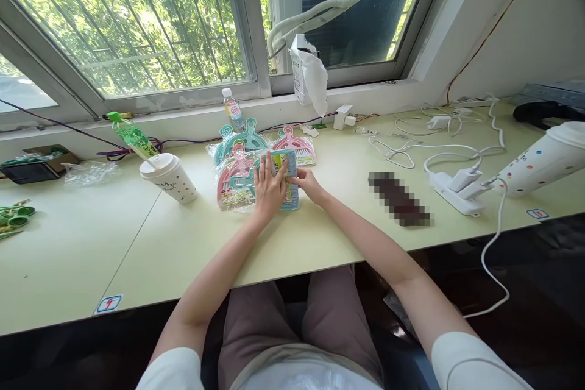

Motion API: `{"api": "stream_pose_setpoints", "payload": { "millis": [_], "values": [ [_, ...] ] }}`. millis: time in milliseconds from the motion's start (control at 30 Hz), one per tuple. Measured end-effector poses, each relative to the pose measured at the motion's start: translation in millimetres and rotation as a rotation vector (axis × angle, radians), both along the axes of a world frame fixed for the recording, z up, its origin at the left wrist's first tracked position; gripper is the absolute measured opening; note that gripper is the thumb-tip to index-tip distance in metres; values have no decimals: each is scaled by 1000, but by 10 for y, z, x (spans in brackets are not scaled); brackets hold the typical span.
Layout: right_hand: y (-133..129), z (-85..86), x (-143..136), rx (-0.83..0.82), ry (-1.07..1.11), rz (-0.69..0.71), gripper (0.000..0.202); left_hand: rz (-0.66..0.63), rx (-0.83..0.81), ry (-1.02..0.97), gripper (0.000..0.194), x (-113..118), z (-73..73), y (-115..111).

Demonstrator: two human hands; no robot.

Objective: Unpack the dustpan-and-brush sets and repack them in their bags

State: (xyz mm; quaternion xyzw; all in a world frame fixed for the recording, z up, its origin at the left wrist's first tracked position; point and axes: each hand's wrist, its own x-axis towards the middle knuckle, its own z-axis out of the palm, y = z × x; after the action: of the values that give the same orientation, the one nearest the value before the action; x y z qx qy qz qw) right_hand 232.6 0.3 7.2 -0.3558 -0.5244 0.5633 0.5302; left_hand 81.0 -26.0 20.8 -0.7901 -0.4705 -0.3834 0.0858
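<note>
My left hand (269, 186) lies flat with fingers spread on a blue ribbed packet (292, 196) that has a yellow-green label. At the packet's right edge, my right hand (308, 184) is closed on it, the thumb hidden. Under and beside the packet are mini dustpan-and-brush sets in clear plastic: a pink one (226, 187) on the left, partly under my left hand, a teal one (249, 139) behind, and another pink one (299, 145) at the back right. How the packet sits over the sets is partly hidden by my hands.
A lidded paper cup (171, 180) with a straw stands left, a bottle (233, 109) behind the sets. To the right are a blurred dark object (398, 200), a white power strip (457, 192) with cables, and another cup (543, 161). The table's front edge is near my lap.
</note>
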Motion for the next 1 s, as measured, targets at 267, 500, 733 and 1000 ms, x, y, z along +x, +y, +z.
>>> {"api": "stream_pose_setpoints", "payload": {
  "millis": [267, 500, 733, 1000],
  "values": [
    [2, -19, -2, 0, -2, -9, 41, -66, -52, -120, 50, 20, -48, 18],
    [7, -18, 4, -22, 1, -20, 42, -143, -131, -291, 47, 17, -155, 124],
    [15, -31, -2, -19, -2, -2, 44, -224, -131, -333, 50, 9, -60, 58],
    [9, 1, 3, -27, -22, 12, 45, -214, -72, -273, 45, 16, -42, 22]
  ]
}}
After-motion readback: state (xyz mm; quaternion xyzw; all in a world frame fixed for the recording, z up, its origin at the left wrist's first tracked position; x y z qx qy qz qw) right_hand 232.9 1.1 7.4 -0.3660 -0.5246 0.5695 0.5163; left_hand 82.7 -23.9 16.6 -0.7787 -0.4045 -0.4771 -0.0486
